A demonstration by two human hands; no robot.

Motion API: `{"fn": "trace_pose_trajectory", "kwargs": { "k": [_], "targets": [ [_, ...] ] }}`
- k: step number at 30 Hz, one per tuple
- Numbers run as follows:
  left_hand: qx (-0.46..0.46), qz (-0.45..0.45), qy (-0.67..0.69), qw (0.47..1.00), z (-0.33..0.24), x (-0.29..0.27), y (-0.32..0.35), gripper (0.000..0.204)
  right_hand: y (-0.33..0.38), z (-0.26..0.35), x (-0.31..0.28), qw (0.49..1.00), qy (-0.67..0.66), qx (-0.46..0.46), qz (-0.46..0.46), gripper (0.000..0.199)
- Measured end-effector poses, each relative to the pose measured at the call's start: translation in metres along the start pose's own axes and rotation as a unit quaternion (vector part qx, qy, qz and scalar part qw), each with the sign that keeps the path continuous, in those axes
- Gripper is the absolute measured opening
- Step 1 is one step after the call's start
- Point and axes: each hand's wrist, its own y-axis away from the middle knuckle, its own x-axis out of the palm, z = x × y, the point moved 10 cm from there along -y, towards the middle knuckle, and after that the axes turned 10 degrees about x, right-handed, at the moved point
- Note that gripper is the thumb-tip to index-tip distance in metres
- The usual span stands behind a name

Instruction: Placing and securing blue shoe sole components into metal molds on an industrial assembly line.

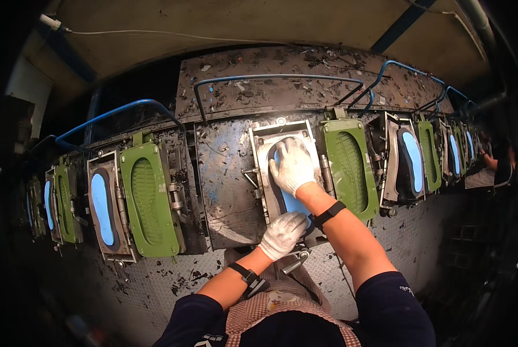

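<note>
A hinged metal mould (256,165) lies unfolded before me, with a dark sole and a bright blue sole-shaped piece (294,203) in its left half. White work gloves cover both hands. My right hand (294,166) rests over the upper part of the blue piece, thumb apart from the fingers. At the near end, my left hand (284,233) is closed around the edge of the blue piece; its fingertips are partly hidden. Beside them, the mould's green half (347,168) shows a ridged sole-shaped hollow.
Similar moulds stand in a row, including a green lid (147,199) and blue piece (101,209) at left, and another blue piece (412,161) at right. Blue bar handles (279,76) arch behind. Dark scraps litter the back plate (241,95). Another person's arm (490,161) appears far right.
</note>
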Motion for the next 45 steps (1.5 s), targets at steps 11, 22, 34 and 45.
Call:
{"fn": "trace_pose_trajectory", "kwargs": {
  "k": [11,22,34,45],
  "targets": [
    [0.088,0.228,0.050,0.968,-0.003,0.034,-0.033,0.036,-0.004,-0.078,0.010,0.973,-0.155,0.123,0.119,0.076],
    [0.042,0.403,0.154,0.901,0.016,0.062,-0.037,0.078,0.350,-0.023,0.057,0.169,-0.729,0.565,0.348,0.026],
    [-0.115,0.096,0.091,0.984,0.080,-0.017,-0.042,0.073,0.279,-0.095,-0.032,0.887,0.014,0.002,0.461,0.041],
    [-0.610,-0.201,0.317,0.698,0.182,0.034,0.221,0.060,0.291,-0.194,-0.067,0.866,-0.197,0.208,0.409,0.043]
  ]
}}
